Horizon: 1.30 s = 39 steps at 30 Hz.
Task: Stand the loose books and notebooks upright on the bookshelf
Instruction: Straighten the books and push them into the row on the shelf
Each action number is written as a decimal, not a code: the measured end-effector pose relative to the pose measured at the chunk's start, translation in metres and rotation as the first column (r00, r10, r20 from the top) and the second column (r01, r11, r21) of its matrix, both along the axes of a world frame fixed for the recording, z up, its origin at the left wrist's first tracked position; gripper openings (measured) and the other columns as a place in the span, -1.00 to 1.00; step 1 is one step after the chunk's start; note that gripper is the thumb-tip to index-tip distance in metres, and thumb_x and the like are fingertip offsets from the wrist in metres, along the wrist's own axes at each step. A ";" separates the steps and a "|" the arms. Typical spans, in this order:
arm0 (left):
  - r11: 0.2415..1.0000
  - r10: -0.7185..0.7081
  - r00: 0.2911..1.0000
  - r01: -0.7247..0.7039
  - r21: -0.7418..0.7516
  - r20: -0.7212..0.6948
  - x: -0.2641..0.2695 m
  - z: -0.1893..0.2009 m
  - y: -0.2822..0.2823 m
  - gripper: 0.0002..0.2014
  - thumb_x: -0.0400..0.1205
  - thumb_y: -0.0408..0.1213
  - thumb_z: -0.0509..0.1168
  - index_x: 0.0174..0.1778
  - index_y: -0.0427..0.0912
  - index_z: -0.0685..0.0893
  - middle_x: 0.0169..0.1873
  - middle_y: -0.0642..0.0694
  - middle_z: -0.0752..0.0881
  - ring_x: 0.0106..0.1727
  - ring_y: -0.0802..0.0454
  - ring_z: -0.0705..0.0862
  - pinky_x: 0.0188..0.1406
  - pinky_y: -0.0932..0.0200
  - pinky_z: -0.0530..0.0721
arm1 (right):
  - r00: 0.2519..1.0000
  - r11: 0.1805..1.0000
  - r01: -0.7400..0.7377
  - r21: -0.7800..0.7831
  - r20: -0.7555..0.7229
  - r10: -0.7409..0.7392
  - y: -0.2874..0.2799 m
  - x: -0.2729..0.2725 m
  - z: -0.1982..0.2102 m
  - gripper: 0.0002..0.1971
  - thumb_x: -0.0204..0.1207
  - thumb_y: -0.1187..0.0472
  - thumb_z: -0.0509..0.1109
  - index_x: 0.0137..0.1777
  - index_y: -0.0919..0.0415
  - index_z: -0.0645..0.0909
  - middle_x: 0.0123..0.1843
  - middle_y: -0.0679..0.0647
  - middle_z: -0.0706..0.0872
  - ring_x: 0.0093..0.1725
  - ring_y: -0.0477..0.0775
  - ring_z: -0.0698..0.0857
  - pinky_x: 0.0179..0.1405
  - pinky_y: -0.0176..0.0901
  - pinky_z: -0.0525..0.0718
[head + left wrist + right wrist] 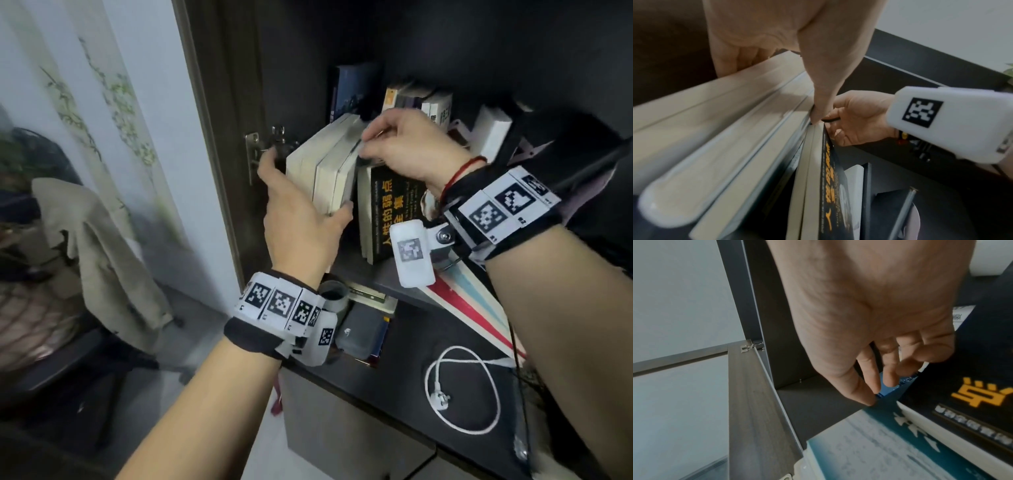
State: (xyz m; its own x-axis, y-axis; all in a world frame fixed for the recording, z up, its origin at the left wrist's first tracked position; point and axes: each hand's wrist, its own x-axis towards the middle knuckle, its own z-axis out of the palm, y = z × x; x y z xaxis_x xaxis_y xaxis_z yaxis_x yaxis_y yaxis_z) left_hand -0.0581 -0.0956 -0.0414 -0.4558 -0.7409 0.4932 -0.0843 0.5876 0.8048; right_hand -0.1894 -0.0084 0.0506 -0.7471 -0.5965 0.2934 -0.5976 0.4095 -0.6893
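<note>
Cream pages: three pale books [322, 164] lean left as a bundle on the shelf [387, 274], fore-edges outward, beside the black book [390, 212].
Left hand [301, 219]: wrapped round the bundle, fingers on its far side, thumb at the near lower corner.
Right hand [404, 144]: fingers curled, pinching a cover at the bundle's top right corner, above the black book.
Risk: the bundle is tilted; if the left hand eases off, I judge the books could slide apart or tip off the shelf front onto the counter [404, 342].
Risk: the pinched cover could crease if pulled sideways.
Count: three books in the bundle, one black book beside it, several upright books [418, 99] behind, number unclear.
Below: one white cable [459, 390], one grey case [359, 332].
</note>
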 end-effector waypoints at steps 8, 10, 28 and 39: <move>0.986 0.098 0.983 -0.075 -0.148 0.153 -0.004 0.014 -0.002 -0.40 0.53 0.04 0.57 0.29 -0.23 0.48 0.22 -0.14 0.69 0.25 -0.18 0.68 0.09 0.05 0.53 | 0.995 0.995 -0.096 -0.014 -0.028 0.096 0.000 -0.009 0.004 -0.77 0.54 0.29 0.51 0.14 0.04 0.78 -0.08 -0.16 0.72 0.11 -0.02 0.76 0.21 -0.07 0.74; 0.979 0.113 0.980 -0.082 -0.185 0.163 -0.007 0.027 -0.002 -0.40 0.54 0.06 0.55 0.28 -0.23 0.48 0.17 -0.16 0.71 0.22 -0.20 0.70 0.06 0.02 0.55 | 0.994 0.994 -0.108 -0.023 -0.029 0.107 0.006 -0.012 0.004 -0.71 0.54 0.32 0.51 0.23 0.06 0.73 -0.01 -0.11 0.76 0.11 -0.03 0.78 0.18 -0.12 0.74; 0.954 -0.231 0.888 0.287 -0.088 0.398 -0.094 0.144 -0.029 -0.25 0.74 0.11 0.31 0.73 -0.25 0.25 0.50 -0.18 0.57 0.49 -0.14 0.57 0.33 0.07 0.58 | 0.995 0.999 0.038 -0.019 -0.087 -0.040 -0.012 -0.049 0.020 -0.22 0.48 -0.20 0.52 0.62 0.15 0.44 0.45 0.13 0.69 0.44 0.23 0.67 0.15 -0.11 0.60; 0.936 -0.302 0.908 0.340 -0.089 0.291 -0.046 0.061 -0.027 0.10 0.42 -0.18 0.70 0.81 0.00 0.17 0.53 0.03 0.62 0.56 0.07 0.55 0.61 0.07 0.48 | 0.971 0.981 0.192 -0.001 -0.149 -0.190 -0.019 -0.092 0.044 -0.26 0.42 -0.47 0.46 0.24 0.21 0.75 -0.01 0.09 0.89 -0.17 0.08 0.87 -0.09 -0.10 0.80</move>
